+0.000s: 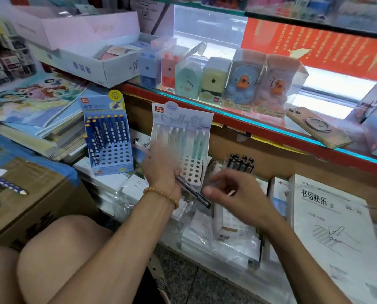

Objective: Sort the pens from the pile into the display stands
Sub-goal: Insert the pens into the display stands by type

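Note:
A pale "Jelly" display stand [191,170] holds several pastel pens in its back rows, with open holes in front. Directly before it, my left hand [159,167] grips a bundle of dark pens [194,193] whose ends stick out low and to the right. My right hand [233,191] hovers just right of the bundle, fingers loosely curled, blurred; whether it pinches anything I cannot tell. A group of black pens [241,163] stands right of the stand. A blue stand [115,156] with blue pencils sits to the left.
Plastic-wrapped notebook packs [227,235] lie under my hands. A cardboard box [29,207] with a loose blue pencil [12,186] is at the left. The glass counter [271,128] above carries boxed sharpeners and a phone [317,128]. A writing pad [336,227] lies right.

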### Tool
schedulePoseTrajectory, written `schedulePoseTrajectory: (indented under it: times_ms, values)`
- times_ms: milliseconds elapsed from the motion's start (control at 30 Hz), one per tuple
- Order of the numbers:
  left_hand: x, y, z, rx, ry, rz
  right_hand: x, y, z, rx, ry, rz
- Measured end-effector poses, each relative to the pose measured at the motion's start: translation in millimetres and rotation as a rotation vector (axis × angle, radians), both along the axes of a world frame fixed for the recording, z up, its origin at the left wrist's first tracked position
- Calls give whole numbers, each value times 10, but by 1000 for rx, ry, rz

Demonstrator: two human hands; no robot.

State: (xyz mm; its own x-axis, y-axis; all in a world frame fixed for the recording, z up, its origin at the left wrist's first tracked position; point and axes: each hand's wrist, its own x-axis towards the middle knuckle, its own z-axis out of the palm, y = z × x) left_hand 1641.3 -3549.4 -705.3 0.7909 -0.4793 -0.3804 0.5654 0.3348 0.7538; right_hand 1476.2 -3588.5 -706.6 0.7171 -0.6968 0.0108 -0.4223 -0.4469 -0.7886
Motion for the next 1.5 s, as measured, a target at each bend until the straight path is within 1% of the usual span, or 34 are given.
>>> schedulePoseTrajectory:
  times_ms: [67, 133, 200, 267, 367, 433, 500, 633, 733, 833, 933, 1067, 1167, 1267, 1433, 1500]
  values:
    - [13, 15, 30, -13, 20, 35, 44, 41, -13, 51, 19, 47]
    - [23, 39, 45, -41, 45, 38, 65, 27, -10, 86, -13, 59]
    - [36, 74, 49, -54, 43, 30, 61, 9, 20, 70, -88, 56]
    - [55, 116, 26, 24, -45, 2, 19, -7, 79, 63, -199, -10]
    - [68, 185, -12, 194, -261, -136, -74, -86, 175, 200, -395, -208]
    - [45, 230, -22, 223, -350, -282, -120, -147, 219, 286, -486, -305]
    - [-6, 262, -33, 224, -420, -412, -148, -175, 271, 333, -534, -345]
    - [-130, 283, -80, 278, -519, -591, -226, -203, 335, 390, -603, -362]
    - [-182, 290, -122, 268, -455, -701, -336, -283, 353, 354, -662, -478]
    - [-195, 316, -171, 198, -272, -745, -485, -389, 324, 308, -728, -629]
    - [-203, 348, -182, 142, -157, -731, -602, -419, 246, 211, -661, -689]
    - [-182, 369, -177, 97, -131, -638, -640, -439, 92, 72, -497, -687]
    - [-154, 374, -175, 104, -173, -606, -572, -467, -50, -38, -353, -633]
    - [-130, 374, -195, 120, -218, -599, -453, -476, -141, -129, -249, -582]
    - [-102, 370, -224, 130, -271, -586, -324, -474, -213, -185, -110, -502]
    - [-97, 370, -228, 139, -291, -601, -290, -466, -205, -242, -64, -498]
